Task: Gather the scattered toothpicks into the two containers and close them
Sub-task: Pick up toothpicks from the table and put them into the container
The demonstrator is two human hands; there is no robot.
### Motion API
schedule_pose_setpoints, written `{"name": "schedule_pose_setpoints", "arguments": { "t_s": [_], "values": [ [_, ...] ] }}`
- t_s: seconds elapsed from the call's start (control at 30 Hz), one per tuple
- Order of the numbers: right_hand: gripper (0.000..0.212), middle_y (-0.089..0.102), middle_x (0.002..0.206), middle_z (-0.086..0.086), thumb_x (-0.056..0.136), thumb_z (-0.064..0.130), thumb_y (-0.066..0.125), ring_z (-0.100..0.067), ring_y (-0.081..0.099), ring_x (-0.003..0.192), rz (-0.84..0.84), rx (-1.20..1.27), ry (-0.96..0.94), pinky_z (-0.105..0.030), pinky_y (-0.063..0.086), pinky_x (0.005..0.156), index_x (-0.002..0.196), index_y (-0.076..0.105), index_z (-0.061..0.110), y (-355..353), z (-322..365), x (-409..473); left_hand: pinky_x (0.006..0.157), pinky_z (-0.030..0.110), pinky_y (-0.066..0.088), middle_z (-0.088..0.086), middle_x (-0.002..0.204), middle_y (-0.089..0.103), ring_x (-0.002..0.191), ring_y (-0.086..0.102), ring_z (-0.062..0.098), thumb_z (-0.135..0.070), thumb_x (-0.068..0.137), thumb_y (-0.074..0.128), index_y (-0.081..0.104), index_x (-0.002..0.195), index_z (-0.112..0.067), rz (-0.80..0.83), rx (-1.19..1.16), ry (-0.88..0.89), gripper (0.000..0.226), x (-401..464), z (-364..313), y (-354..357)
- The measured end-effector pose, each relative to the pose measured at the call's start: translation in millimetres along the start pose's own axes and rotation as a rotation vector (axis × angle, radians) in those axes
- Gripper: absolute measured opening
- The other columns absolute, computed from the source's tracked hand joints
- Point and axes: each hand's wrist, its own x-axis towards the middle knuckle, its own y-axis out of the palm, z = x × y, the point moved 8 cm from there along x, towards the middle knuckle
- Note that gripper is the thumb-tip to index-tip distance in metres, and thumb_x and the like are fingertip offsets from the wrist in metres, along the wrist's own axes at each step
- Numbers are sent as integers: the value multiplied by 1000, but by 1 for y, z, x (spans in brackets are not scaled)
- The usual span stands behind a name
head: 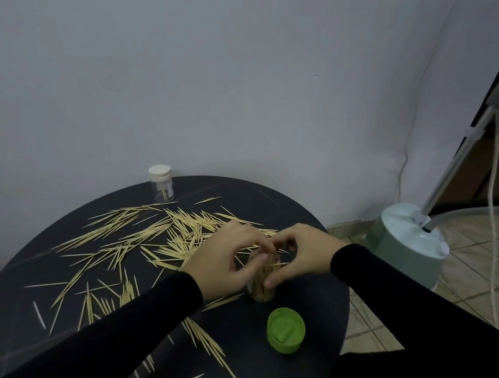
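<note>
Step in hand: feeding a bunch of thin pale wooden toothpicks [157, 234] into the clear cylindrical plastic container [262, 285] standing near the front right of the round dark table [315, 226].
Left hand [225, 260]: fingers curled at the container's mouth, apparently pinching toothpicks and steadying the rim; the exact grip is partly hidden.
Right hand [299, 255]: thumb pressed on the container's side, fingers curled over the top, gripping it.
Container state: upright, already holding many toothpicks, a few sticking out askew.
Its lid: the green round plastic cap [285, 334] lies upside down just beside it, towards the person.
Second container: a small clear jar with a white cap [161, 184] stands at the far left edge, capped, with few toothpicks inside.
Left to gather: most toothpicks lie scattered across the table.
Doing it well: likely align each bunch parallel first, keep the container vertical, slide the tips in together, and tap down stragglers before capping.
</note>
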Motion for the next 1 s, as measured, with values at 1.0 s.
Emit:
{"name": "schedule_pose_setpoints", "arguments": {
  "t_s": [1.0],
  "values": [
    [61,60,110,13,67,44,84,-11,53,102,188,-278,186,-30,47,86,122,59,33,6,-8,-2,84,21,37,-19,95,64,97,52,4,-44,87,58,71,90,-35,28,19,-172,16,7,34,-4]
  ]
}}
